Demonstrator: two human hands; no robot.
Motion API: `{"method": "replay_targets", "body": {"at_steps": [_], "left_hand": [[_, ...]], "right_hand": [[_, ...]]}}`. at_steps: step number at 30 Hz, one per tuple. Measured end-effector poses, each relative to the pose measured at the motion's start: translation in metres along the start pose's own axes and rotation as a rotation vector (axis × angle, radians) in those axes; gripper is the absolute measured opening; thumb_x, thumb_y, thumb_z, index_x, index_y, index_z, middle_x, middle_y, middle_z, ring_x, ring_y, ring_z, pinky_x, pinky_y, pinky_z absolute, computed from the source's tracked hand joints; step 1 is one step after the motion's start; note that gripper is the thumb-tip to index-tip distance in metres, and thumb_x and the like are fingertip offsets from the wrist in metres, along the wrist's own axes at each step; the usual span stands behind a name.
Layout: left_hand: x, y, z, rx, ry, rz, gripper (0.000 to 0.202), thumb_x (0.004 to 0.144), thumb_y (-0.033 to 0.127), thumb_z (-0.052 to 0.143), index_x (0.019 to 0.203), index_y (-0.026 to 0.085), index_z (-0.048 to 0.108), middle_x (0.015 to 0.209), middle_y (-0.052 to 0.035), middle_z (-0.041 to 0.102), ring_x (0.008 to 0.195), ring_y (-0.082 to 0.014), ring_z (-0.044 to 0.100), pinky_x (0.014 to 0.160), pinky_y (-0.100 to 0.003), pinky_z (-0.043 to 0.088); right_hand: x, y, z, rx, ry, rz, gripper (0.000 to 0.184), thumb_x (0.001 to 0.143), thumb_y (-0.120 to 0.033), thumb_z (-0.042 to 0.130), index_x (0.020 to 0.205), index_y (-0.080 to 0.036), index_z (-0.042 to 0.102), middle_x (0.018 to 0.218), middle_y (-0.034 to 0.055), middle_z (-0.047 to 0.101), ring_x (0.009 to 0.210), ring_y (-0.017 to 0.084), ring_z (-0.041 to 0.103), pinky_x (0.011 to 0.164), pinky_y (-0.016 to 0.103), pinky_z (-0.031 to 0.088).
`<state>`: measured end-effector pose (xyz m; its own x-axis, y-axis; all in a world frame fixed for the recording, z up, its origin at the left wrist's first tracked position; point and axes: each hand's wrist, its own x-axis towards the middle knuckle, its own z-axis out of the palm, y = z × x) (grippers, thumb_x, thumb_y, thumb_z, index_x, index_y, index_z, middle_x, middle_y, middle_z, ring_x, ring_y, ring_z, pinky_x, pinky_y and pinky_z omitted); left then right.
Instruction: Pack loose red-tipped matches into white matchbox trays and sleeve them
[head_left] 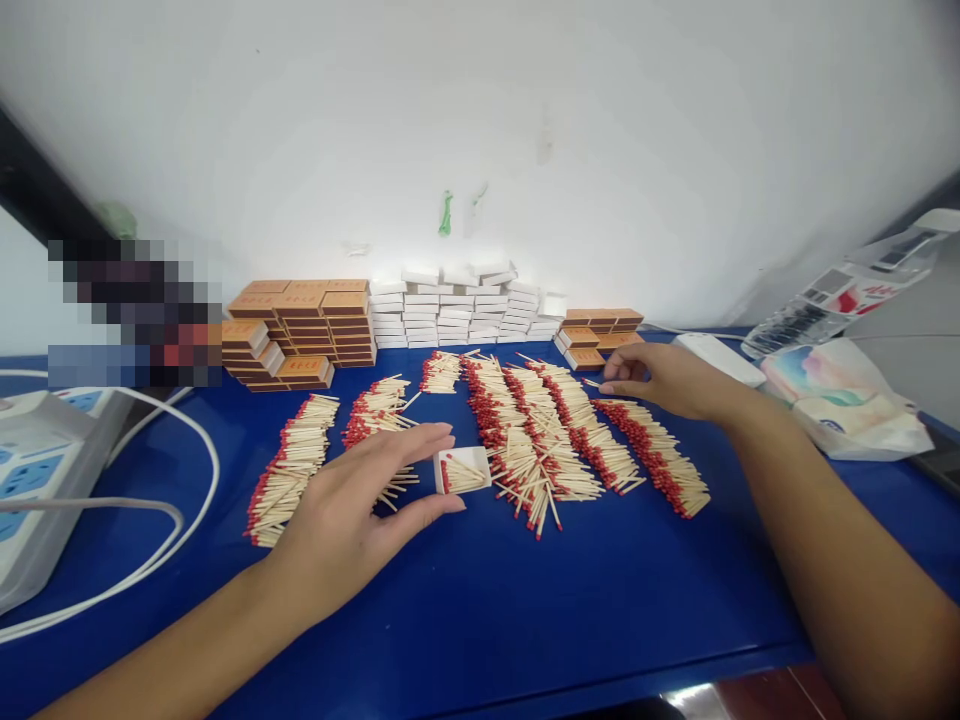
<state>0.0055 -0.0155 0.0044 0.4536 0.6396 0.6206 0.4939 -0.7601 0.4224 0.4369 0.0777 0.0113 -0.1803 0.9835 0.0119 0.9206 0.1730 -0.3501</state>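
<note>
A small white matchbox tray (480,483) with several matches in it sits on the blue table between the thumb and fingers of my left hand (345,500), which steady it at its near and far edges. At the far end of the rightmost row of matches (660,455), my right hand (652,378) has its fingertips together on a match (591,382); the curled fingers partly hide what they hold. Red-tipped matches lie in several long rows, with a loose heap (536,475) just right of the tray.
Orange matchboxes (300,315) stand stacked at the back left, with a smaller stack (600,325) at the back right. White trays (457,310) are piled between them against the wall. A power strip (45,480) with white cables lies left; a tissue pack (847,395) and plastic bottle (825,300) lie right.
</note>
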Motion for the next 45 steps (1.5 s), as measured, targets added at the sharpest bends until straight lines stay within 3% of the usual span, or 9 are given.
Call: {"method": "replay_targets", "body": {"at_steps": [10, 15, 19, 26, 31, 34, 36, 40, 45], "left_hand": [[0.002, -0.001, 0.000, 0.012, 0.000, -0.051, 0.054, 0.091, 0.040, 0.082, 0.138, 0.028, 0.058, 0.126, -0.0018, 0.080, 0.111, -0.0221, 0.079, 0.109, -0.036, 0.060], [0.004, 0.000, 0.002, 0.026, 0.009, -0.041, 0.053, 0.091, 0.038, 0.082, 0.137, 0.026, 0.060, 0.125, -0.0023, 0.080, 0.111, -0.0203, 0.079, 0.108, -0.032, 0.060], [0.005, 0.001, 0.004, 0.022, 0.005, -0.055, 0.056, 0.090, 0.040, 0.082, 0.139, 0.027, 0.058, 0.122, -0.0024, 0.081, 0.112, -0.0226, 0.079, 0.107, -0.036, 0.061], [0.003, 0.000, 0.006, 0.003, 0.011, -0.075, 0.058, 0.088, 0.039, 0.085, 0.138, 0.027, 0.058, 0.123, -0.0013, 0.081, 0.112, -0.0208, 0.079, 0.108, -0.032, 0.060], [0.003, 0.000, 0.005, -0.010, 0.015, -0.089, 0.058, 0.087, 0.037, 0.086, 0.137, 0.027, 0.059, 0.123, -0.0012, 0.081, 0.112, -0.0207, 0.079, 0.109, -0.032, 0.059], [0.003, -0.001, 0.005, -0.020, 0.020, -0.103, 0.058, 0.086, 0.036, 0.087, 0.136, 0.027, 0.059, 0.123, -0.0005, 0.081, 0.111, -0.0197, 0.079, 0.108, -0.030, 0.059], [0.002, -0.002, 0.005, -0.021, 0.014, -0.108, 0.057, 0.086, 0.036, 0.087, 0.135, 0.027, 0.060, 0.125, -0.0009, 0.080, 0.112, -0.0197, 0.079, 0.108, -0.029, 0.059], [0.001, -0.002, 0.003, -0.011, 0.008, -0.099, 0.056, 0.087, 0.038, 0.086, 0.136, 0.027, 0.060, 0.125, -0.0011, 0.080, 0.113, -0.0201, 0.079, 0.109, -0.030, 0.058], [0.002, -0.003, 0.002, -0.001, 0.009, -0.106, 0.056, 0.087, 0.040, 0.085, 0.136, 0.028, 0.061, 0.123, 0.0000, 0.081, 0.112, -0.0211, 0.079, 0.110, -0.033, 0.057]], "right_hand": [[-0.003, -0.020, -0.001, -0.017, 0.035, -0.003, 0.049, 0.092, -0.070, 0.060, 0.077, -0.023, 0.068, 0.074, 0.0083, 0.071, 0.065, 0.021, 0.058, 0.058, 0.035, 0.039], [-0.023, -0.096, 0.001, 0.182, 0.121, -0.190, 0.040, 0.098, -0.063, 0.061, 0.088, -0.025, 0.069, 0.081, 0.0044, 0.070, 0.071, 0.019, 0.059, 0.063, 0.033, 0.043], [-0.041, -0.161, 0.017, 0.261, 0.068, -0.420, 0.024, 0.102, -0.045, 0.064, 0.088, -0.025, 0.068, 0.088, 0.0035, 0.068, 0.078, 0.019, 0.060, 0.067, 0.032, 0.045], [-0.051, -0.193, 0.039, 0.218, 0.048, -0.493, 0.015, 0.104, -0.034, 0.061, 0.094, -0.025, 0.067, 0.100, 0.0060, 0.068, 0.079, 0.019, 0.063, 0.068, 0.035, 0.047], [-0.045, -0.166, 0.014, 0.251, 0.094, -0.457, 0.029, 0.103, -0.050, 0.060, 0.092, -0.026, 0.072, 0.089, 0.0050, 0.071, 0.076, 0.019, 0.062, 0.064, 0.033, 0.046], [-0.033, -0.114, -0.010, 0.167, 0.253, -0.226, 0.038, 0.099, -0.061, 0.060, 0.093, -0.027, 0.075, 0.083, 0.0056, 0.072, 0.070, 0.020, 0.060, 0.064, 0.036, 0.046], [-0.024, -0.073, -0.020, 0.078, 0.255, -0.111, 0.044, 0.095, -0.067, 0.060, 0.087, -0.026, 0.074, 0.084, 0.0081, 0.074, 0.070, 0.022, 0.060, 0.067, 0.039, 0.047], [-0.011, -0.018, -0.023, 0.013, 0.027, 0.025, 0.045, 0.084, -0.070, 0.067, 0.084, -0.025, 0.078, 0.084, 0.0082, 0.077, 0.075, 0.024, 0.065, 0.068, 0.039, 0.048], [-0.007, -0.010, -0.016, 0.057, -0.082, 0.028, 0.043, 0.078, -0.066, 0.076, 0.088, -0.025, 0.079, 0.087, 0.0068, 0.079, 0.074, 0.022, 0.067, 0.066, 0.034, 0.049]]}}
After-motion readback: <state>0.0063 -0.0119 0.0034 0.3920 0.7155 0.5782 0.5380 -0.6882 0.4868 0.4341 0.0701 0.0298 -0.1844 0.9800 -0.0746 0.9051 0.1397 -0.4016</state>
